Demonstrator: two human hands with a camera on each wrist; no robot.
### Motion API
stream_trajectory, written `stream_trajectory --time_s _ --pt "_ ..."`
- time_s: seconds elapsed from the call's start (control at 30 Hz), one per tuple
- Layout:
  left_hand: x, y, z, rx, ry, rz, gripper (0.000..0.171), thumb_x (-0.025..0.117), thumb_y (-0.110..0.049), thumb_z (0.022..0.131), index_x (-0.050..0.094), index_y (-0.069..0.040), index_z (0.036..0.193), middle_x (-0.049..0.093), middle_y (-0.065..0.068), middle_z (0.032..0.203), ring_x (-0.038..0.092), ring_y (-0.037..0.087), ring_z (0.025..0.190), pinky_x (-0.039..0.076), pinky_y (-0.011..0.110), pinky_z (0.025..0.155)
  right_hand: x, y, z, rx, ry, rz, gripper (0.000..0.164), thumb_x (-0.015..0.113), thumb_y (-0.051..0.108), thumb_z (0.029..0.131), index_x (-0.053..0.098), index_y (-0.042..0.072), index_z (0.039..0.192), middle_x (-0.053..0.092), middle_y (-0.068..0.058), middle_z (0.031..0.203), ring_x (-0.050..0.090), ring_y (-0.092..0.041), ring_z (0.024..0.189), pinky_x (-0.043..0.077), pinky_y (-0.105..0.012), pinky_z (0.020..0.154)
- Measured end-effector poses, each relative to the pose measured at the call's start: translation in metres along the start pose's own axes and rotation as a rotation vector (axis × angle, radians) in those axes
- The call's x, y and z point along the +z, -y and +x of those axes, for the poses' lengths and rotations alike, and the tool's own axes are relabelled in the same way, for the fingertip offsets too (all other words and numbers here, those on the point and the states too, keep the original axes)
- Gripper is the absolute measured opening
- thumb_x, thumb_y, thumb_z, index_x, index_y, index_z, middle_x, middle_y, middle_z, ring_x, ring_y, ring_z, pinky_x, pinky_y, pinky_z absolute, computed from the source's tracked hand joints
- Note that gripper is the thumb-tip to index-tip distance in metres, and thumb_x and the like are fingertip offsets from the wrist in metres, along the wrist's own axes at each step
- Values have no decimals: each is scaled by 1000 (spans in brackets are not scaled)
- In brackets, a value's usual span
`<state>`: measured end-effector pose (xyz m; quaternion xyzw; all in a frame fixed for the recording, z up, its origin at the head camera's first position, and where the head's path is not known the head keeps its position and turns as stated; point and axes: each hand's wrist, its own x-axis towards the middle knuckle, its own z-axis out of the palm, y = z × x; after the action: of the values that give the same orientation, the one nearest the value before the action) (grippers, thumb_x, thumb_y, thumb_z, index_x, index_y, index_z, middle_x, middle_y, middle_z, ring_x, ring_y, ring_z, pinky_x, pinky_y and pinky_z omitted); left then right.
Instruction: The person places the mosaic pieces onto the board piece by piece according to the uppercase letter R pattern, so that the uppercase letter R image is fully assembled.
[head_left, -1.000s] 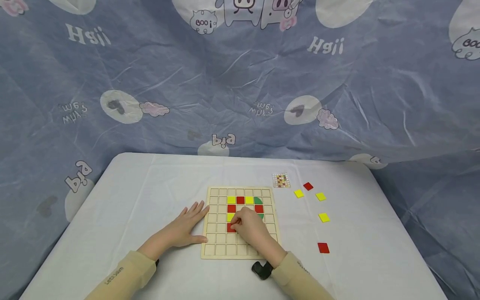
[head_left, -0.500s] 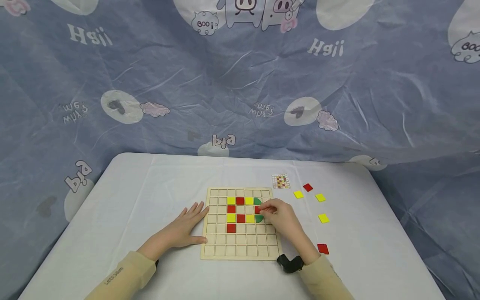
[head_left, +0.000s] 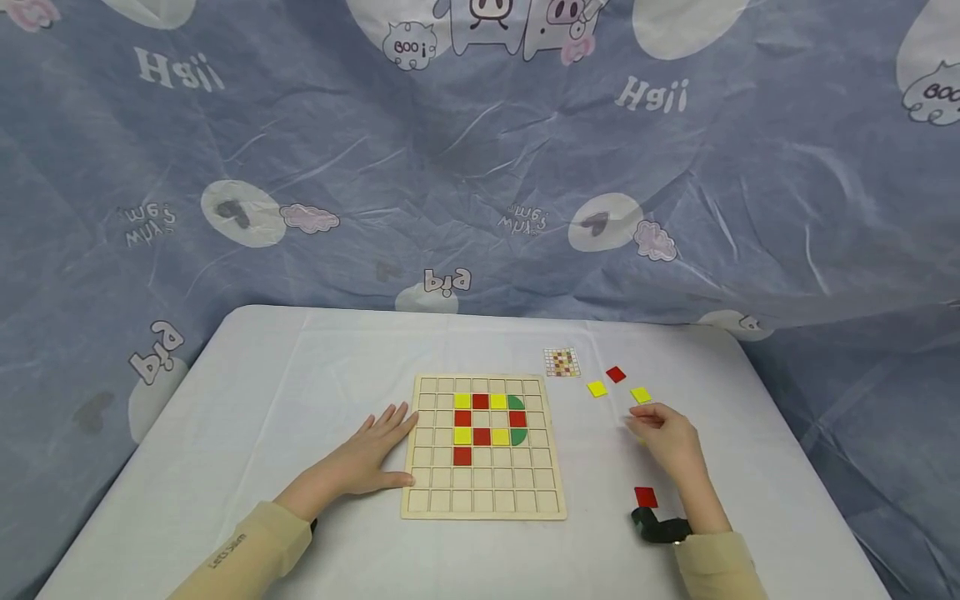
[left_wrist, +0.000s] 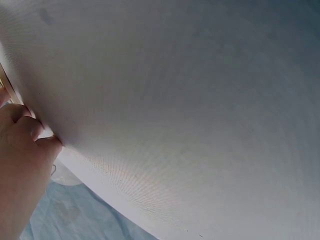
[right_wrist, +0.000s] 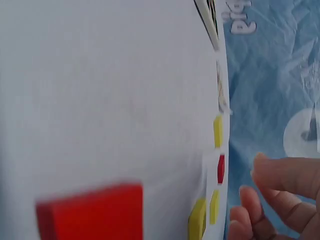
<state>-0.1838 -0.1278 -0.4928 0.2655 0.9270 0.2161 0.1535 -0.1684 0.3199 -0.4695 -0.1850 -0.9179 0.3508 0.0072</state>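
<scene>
A wooden grid board [head_left: 502,500] lies on the white table with red and yellow square tiles and two green quarter-round pieces in its cells. Fingers spread, my left hand [head_left: 367,457] rests along the board's left edge; the left wrist view shows its fingers at that edge. My right hand [head_left: 670,439] is right of the board, over a loose yellow tile [right_wrist: 197,220] that it hides in the head view. In the right wrist view its thumb and fingers are apart with nothing between them. A red tile [head_left: 646,497] lies nearer the front, close to the right wrist.
A small printed pattern card [head_left: 562,362] lies behind the board's right corner. Farther right are a red tile [head_left: 616,374] and two yellow tiles, one left [head_left: 597,389] and one right [head_left: 641,395]. A blue patterned cloth [head_left: 375,167] hangs behind the table.
My right hand has moved off the board to the loose tiles at the right. A red tile and a green quarter-round piece it was covering now show in the board. The left hand has stayed put.
</scene>
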Motion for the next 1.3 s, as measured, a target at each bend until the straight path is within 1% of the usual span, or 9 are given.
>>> stream_trajectory --time_s 0.1,0.17,0.3,0.47,0.7,0.83,1.0,1.13,1.3 --pt "0 0 0 2 1 0 96 73 -49 85 25 -6 156 17 20 164 12 41 152 13 60 121 -8 -9 3 69 7 -2 37 68 23 92 62 -1 119 63 -19 107 58 -28 90 51 -34 69" --pt "0 1 0 3 2 -1 96 73 -49 85 25 -6 156 16 20 164 12 41 152 13 60 121 -11 -15 5 104 30 -9 41 68 23 92 58 -3 121 60 -21 108 56 -30 92 49 -33 71" --pt "0 1 0 1 5 0 96 72 -49 85 25 -7 156 16 19 164 12 40 152 13 60 121 -9 -23 7 162 43 -22 45 70 22 89 55 -6 121 56 -24 108 54 -33 93 47 -34 72" --pt "0 0 0 -12 8 -1 96 72 -50 85 24 -7 157 16 18 164 11 40 152 12 59 122 -4 -24 7 193 17 -44 42 73 20 87 56 -6 116 57 -23 99 54 -32 87 47 -33 68" --pt "1 2 1 -11 11 4 97 72 -52 84 24 -8 157 15 18 164 11 39 152 12 59 122 -4 -23 7 201 34 -44 42 74 20 87 57 -5 115 58 -20 95 53 -30 85 46 -31 67" --pt "1 2 1 -10 10 2 97 72 -52 84 24 -8 157 15 18 164 11 39 152 12 59 122 -6 -21 4 169 59 -5 40 75 22 87 60 -4 114 61 -15 91 54 -25 81 45 -28 63" --pt "1 2 0 -5 8 -9 97 73 -50 84 24 -8 157 15 18 164 11 40 152 12 60 122 -2 -6 -5 70 86 39 38 75 22 86 62 -3 111 66 -11 86 57 -21 75 45 -25 62" --pt "1 3 1 -6 10 -3 97 72 -51 84 24 -8 157 15 18 165 11 39 152 12 59 122 14 14 -15 7 118 88 32 77 18 85 64 -1 108 69 -8 85 61 -18 72 48 -24 61" --pt "2 3 1 -10 12 -2 97 72 -51 85 23 -9 157 15 17 165 10 39 152 11 59 122 45 42 -33 -70 184 139 24 80 13 81 68 4 99 68 -3 80 61 -14 69 49 -21 60"
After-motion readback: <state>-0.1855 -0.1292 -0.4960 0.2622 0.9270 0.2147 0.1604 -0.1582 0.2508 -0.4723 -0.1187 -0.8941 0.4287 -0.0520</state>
